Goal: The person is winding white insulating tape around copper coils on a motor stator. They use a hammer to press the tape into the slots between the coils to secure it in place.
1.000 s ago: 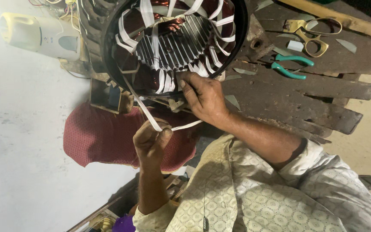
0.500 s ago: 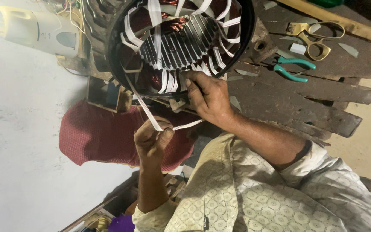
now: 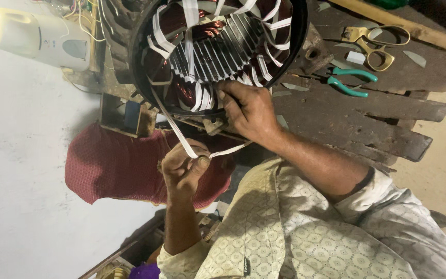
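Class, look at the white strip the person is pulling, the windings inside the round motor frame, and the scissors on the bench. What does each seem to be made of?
White strip: probably woven cotton tape, matte, bending limply.
Windings: likely enamelled copper wire, glossy reddish-brown.
Scissors: metal, a brassy yellow sheen.

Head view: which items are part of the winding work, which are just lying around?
In use: motor stator; white tape strip, pinched by left hand; right hand on the stator rim.
Idle: scissors; green-handled pliers; white handheld appliance; red cloth.
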Action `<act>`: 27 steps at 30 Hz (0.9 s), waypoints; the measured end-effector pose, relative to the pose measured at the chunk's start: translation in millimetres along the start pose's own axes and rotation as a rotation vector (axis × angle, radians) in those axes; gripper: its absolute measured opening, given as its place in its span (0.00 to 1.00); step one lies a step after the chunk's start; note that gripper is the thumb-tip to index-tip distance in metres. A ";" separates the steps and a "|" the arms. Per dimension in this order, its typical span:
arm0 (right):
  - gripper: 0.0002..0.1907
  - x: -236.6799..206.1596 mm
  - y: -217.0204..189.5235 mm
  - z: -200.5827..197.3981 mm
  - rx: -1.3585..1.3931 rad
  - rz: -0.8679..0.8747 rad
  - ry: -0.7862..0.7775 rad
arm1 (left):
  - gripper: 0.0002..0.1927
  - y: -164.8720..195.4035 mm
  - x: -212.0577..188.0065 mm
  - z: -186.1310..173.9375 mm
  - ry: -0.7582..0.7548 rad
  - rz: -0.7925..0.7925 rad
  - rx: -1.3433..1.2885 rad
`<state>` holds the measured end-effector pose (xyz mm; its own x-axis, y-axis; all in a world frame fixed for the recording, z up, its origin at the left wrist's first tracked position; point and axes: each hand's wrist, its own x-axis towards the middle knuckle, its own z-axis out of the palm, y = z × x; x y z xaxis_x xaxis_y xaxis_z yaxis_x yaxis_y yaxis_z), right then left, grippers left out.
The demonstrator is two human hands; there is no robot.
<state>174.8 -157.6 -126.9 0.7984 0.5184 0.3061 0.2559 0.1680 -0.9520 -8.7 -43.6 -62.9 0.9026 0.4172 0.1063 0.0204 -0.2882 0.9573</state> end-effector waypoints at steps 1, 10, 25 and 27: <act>0.08 3.9 1.3 -1.1 -0.029 -0.038 -0.015 | 0.09 -0.7 -0.2 -0.7 -0.006 0.002 -0.012; 0.07 26.6 7.5 -13.1 -0.127 -0.100 -0.075 | 0.10 -7.2 -3.5 -6.6 -0.027 0.001 -0.064; 0.04 77.4 0.3 15.9 -0.157 -0.233 -0.047 | 0.06 -9.4 4.9 -6.9 -0.125 0.167 -0.401; 0.04 81.6 -0.2 13.1 -0.145 -0.138 -0.064 | 0.05 -4.7 8.7 -11.4 -0.105 0.225 -0.490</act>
<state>232.7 -104.4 -101.7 0.7152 0.5519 0.4289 0.4403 0.1208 -0.8897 -5.8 -28.8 -63.4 0.9000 0.2961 0.3199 -0.3583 0.0848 0.9297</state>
